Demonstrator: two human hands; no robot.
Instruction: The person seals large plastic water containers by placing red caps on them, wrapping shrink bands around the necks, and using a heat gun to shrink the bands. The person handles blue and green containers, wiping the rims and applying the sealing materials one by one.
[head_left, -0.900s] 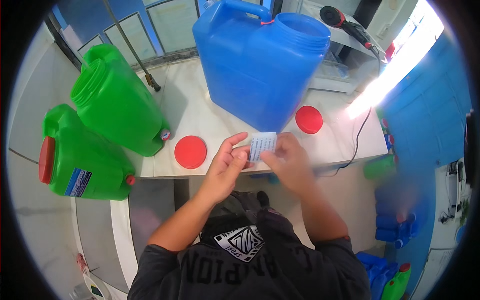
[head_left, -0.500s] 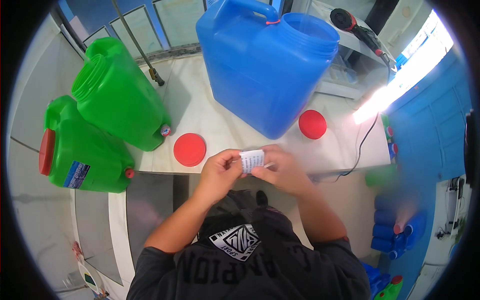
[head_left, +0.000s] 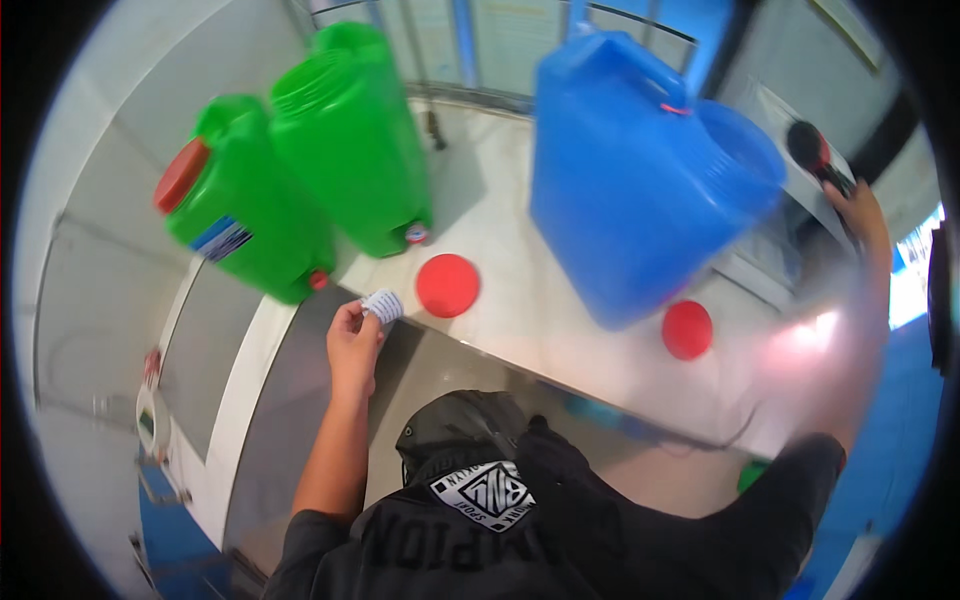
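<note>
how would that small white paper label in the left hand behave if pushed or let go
The small white paper label curls at its edge, so it is probably floppy. Pinched by only the left hand fingertips, it looks very light. If released, it would likely flutter rather than drop straight.

Two jugs (head_left: 300, 190) stand left of the big canister (head_left: 640, 190) on the counter (head_left: 530, 310).

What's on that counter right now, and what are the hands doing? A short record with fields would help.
left hand: pinches a small white label at the counter's edge
right hand: stretched out to a black and red tool; grip unclear
counter: pale, glossy
jugs: two green jugs, one large blue jug
loose caps: two red caps
</note>
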